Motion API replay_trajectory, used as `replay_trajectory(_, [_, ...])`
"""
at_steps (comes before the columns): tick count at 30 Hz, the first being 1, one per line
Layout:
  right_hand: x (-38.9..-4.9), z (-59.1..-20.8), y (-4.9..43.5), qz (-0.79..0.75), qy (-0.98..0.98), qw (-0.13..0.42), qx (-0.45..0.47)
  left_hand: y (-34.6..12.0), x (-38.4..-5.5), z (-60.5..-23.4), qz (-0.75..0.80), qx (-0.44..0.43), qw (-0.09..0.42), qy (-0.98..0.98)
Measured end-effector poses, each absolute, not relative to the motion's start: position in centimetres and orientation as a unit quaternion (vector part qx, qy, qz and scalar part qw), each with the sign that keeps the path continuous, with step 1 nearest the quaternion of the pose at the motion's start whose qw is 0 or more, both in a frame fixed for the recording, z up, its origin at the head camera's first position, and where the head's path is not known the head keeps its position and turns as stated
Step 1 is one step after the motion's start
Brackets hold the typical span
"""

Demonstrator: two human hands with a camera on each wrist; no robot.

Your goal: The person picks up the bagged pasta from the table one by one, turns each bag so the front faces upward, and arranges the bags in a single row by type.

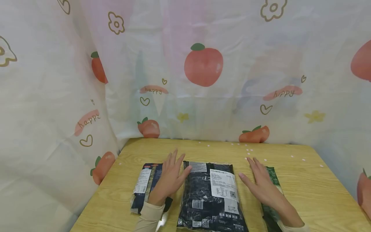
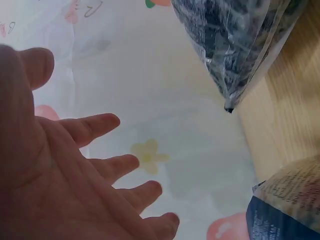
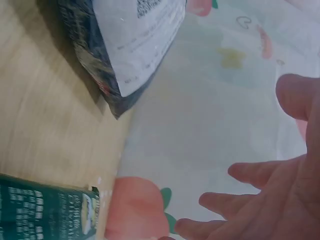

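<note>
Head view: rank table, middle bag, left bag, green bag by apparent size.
1. Table
2. Middle bag
3. Left bag
4. Green bag
Last two by visible area: left hand and right hand partly cover them.

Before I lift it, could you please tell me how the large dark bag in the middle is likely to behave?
The large dark bag would probably sag, since its surface looks wrinkled and pliable. It may feel fairly heavy, as 1000g is printed on it. Lying broad side down on the table, it seems unlikely to roll.
</note>
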State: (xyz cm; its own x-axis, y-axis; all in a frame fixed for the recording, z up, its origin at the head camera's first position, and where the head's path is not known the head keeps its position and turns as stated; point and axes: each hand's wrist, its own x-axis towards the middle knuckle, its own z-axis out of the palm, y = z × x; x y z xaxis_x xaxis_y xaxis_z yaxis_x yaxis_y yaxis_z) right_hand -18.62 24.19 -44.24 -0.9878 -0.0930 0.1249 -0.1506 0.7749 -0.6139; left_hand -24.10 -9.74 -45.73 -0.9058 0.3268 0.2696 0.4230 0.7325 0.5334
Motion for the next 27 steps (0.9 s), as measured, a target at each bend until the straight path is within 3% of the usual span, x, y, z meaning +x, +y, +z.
replay_trajectory(14, [-18.0,-45.1,24.9,0.384,-0.922,-0.038,0.029,-10.3,-22.5,-46.1,-0.429,-0.161,-0.041,-0.888])
replay_trajectory(27, [-17.0,-46.2,24.7,0.447,-0.884,-0.134,-0.028,-10.2,-20.8,-47.1,-0.514,-0.141,-0.053,-0.845])
